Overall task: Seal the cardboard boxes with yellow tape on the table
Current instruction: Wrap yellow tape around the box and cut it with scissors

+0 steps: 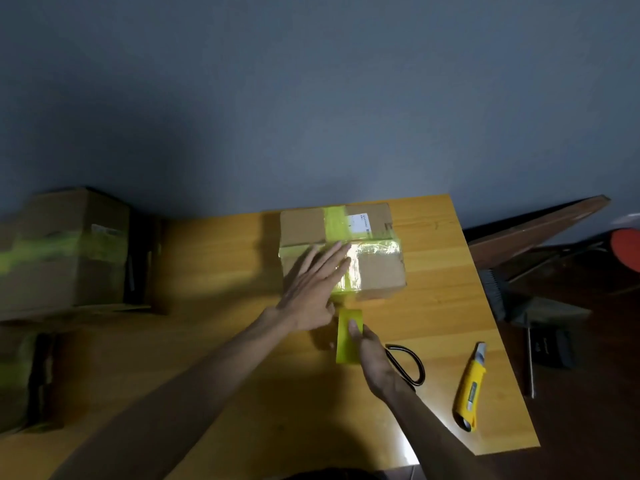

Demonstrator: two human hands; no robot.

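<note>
Grey-blue wall at the back; yellow-toned wooden table [450, 306] below it, dimly lit.

1. Cardboard box [381, 275], small, flaps closed, at the far middle of the table. Two bands of yellow tape [375, 247] cross on its lid; one band runs down the near face. White label on the far right part of the lid.
2. Left hand [311, 289]: palm down on the lid's near left part, fingers straight and spread over the tape crossing, gripping nothing. It covers that part of the lid.
3. Right hand [374, 355]: wrapped round a tape roll [346, 341], thumb laid along its top. The roll sits just before the box's near face, in line with the band there.
4. Scissors [412, 362], black handle loop, flat on the table, partly hidden under the right wrist.
5. Utility knife [471, 386], yellow body, near the table's right edge, well apart from the box.
6. Larger taped box [69, 251], blurred, at far left; a second blurred box [17, 375] nearer, lower left.
7. Off the table, right: leaning dark wooden board [540, 223], red round object [627, 249], dark clutter too dim to name.
</note>
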